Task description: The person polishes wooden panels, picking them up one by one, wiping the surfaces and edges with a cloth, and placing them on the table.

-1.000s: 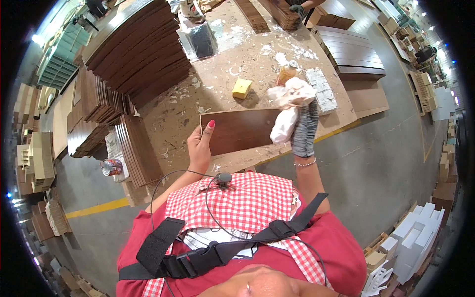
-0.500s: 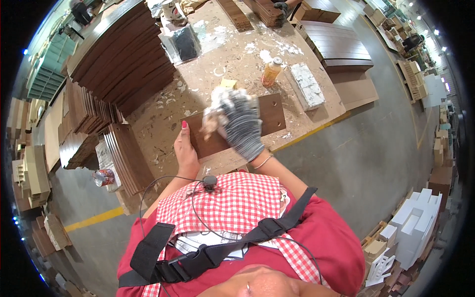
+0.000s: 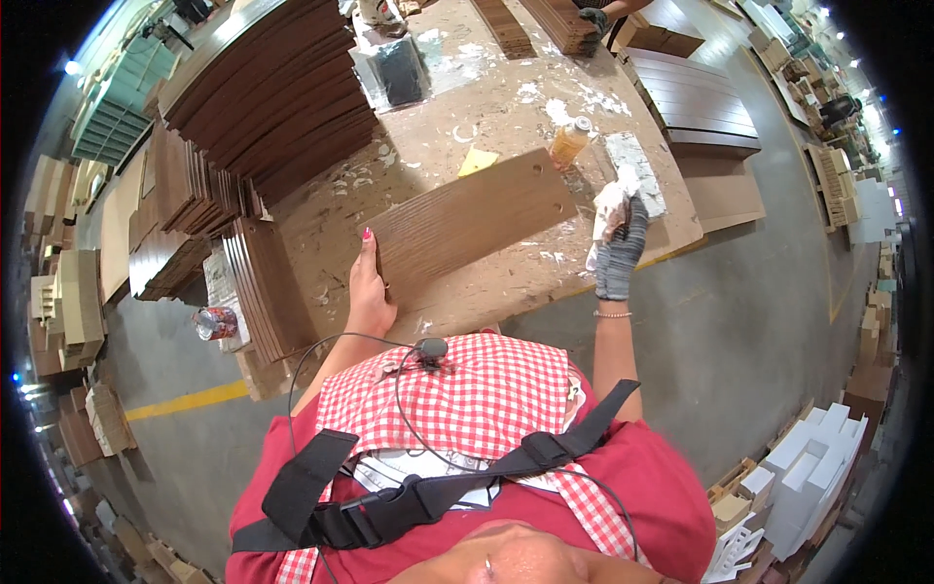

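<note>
A brown wooden board (image 3: 467, 219) with two holes at its right end is tilted up off the worktable (image 3: 486, 310). My bare left hand (image 3: 369, 292) grips its left end, thumb over the edge. To the right of the board, my right hand (image 3: 621, 248), in a grey striped glove, is closed on a white, stained rag (image 3: 613, 206). The rag is beside a white-smeared block (image 3: 634, 167). Behind the board stand a bottle of amber liquid (image 3: 570, 142) and a yellow sponge-like piece (image 3: 478, 162).
Tall stacks of brown boards (image 3: 272, 107) rise at the left, with several leaning boards (image 3: 268, 287) nearer me. A can (image 3: 215, 322) sits left of those. At the far side, a co-worker's gloved hand (image 3: 593, 18) touches more boards (image 3: 559, 27). A board stack (image 3: 693, 90) stands at right.
My right hand with the rag has moved right, off the board to the white-smeared block. My left hand has tilted the board up, and its right end has risen away from me.
</note>
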Demonstrator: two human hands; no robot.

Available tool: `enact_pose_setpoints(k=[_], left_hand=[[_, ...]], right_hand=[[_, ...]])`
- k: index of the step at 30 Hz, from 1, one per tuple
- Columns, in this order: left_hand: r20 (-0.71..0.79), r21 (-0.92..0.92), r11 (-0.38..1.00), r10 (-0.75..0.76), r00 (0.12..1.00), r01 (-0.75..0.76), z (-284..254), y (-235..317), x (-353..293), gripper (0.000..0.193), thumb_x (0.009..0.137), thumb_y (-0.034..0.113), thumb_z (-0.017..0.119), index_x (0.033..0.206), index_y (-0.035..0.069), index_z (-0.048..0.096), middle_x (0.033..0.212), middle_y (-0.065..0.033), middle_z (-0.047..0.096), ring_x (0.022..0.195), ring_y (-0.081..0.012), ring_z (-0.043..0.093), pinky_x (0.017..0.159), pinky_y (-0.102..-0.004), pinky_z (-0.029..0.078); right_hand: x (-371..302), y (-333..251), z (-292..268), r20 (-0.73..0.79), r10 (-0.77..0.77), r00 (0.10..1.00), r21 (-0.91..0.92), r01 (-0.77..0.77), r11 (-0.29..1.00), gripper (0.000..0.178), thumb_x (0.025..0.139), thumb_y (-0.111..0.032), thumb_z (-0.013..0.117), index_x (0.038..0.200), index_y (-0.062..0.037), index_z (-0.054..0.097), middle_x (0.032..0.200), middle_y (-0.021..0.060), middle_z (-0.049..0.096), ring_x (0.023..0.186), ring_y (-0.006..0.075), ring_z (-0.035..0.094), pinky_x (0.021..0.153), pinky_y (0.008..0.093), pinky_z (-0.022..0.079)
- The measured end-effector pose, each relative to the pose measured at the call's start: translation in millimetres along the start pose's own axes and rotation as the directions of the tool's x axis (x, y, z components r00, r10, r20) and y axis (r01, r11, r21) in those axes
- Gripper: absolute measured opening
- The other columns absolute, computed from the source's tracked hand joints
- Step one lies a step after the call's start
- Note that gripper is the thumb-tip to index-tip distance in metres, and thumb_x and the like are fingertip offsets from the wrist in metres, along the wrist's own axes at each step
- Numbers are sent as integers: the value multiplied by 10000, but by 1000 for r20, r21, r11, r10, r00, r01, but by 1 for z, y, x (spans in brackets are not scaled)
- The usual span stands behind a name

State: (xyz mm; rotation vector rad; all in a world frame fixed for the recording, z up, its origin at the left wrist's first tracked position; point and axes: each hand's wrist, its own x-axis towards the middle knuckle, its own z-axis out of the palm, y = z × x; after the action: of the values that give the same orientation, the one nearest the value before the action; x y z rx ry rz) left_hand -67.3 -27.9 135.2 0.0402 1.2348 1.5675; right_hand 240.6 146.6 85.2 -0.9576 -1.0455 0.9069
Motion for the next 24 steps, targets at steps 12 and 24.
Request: enact_pose_setpoints(k=[12, 24], left_hand=[[137, -48, 994, 104, 985, -99, -10, -10, 6, 412, 1018, 383, 400, 1139, 23, 559, 929, -76, 587, 825, -193, 614, 714, -340, 516], [153, -224, 975, 45, 987, -10, -11, 22, -28, 403, 991, 349, 491, 1243, 37, 532, 1276, -63, 572, 1167, -190, 539, 995, -357, 430]], right_hand=[[-112, -54, 139, 897, -145, 418, -288, 800, 526, 449, 928, -304, 501, 1365, -201, 495, 1486, 97, 376, 1410, 293, 279, 1161, 517, 130], [6, 22, 46, 308, 159, 938, -309, -60, 949, 323, 989, -200, 458, 1200, 28, 547, 1168, 110, 593, 1040, 213, 557, 935, 324, 429]])
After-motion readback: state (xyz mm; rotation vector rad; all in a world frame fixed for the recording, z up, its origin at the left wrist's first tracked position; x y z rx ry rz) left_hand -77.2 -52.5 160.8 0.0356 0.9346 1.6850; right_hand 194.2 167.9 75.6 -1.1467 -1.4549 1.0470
